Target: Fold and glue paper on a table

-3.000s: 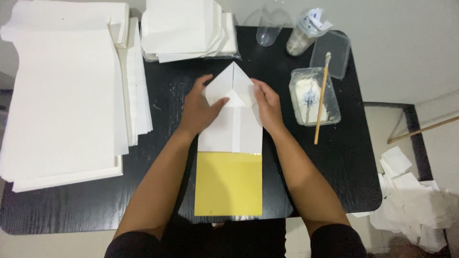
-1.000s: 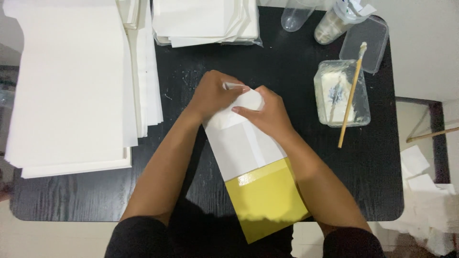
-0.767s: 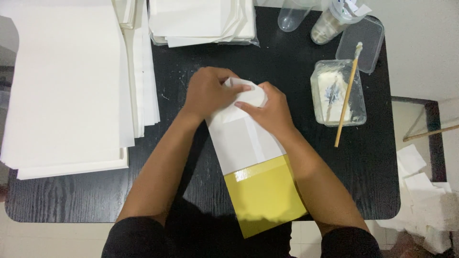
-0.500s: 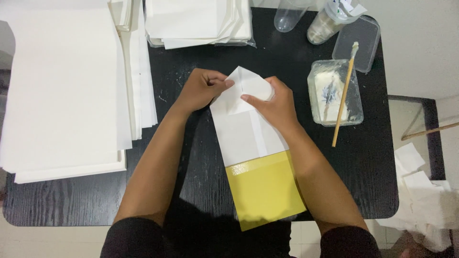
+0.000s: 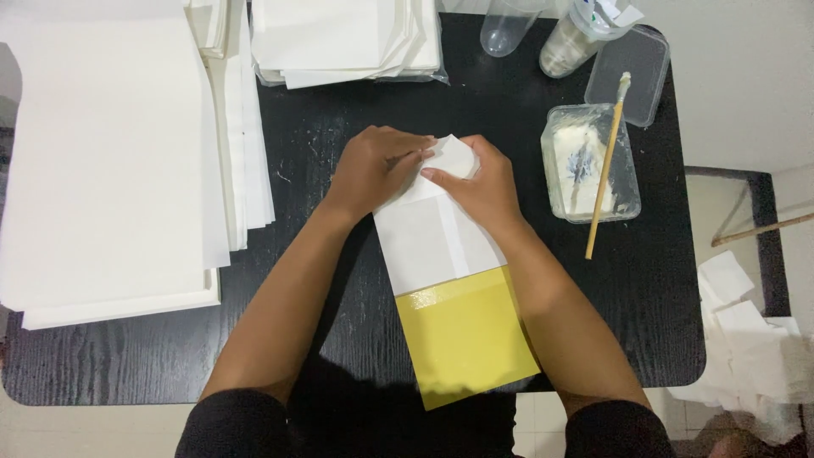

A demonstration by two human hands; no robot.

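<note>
Black table (image 5: 339, 153), hands (image 5: 428, 174) on white paper (image 5: 428, 246)

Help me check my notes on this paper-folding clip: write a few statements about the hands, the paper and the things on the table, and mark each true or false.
1. Both hands, left hand and right hand, press on the top end of the white folded paper. True.
2. The yellow sheet lies at the paper's far end. False: it is at the near end, by the person's body.
3. A wooden brush rests across the clear tub. True.
4. The table is white. False: it is black.
</note>
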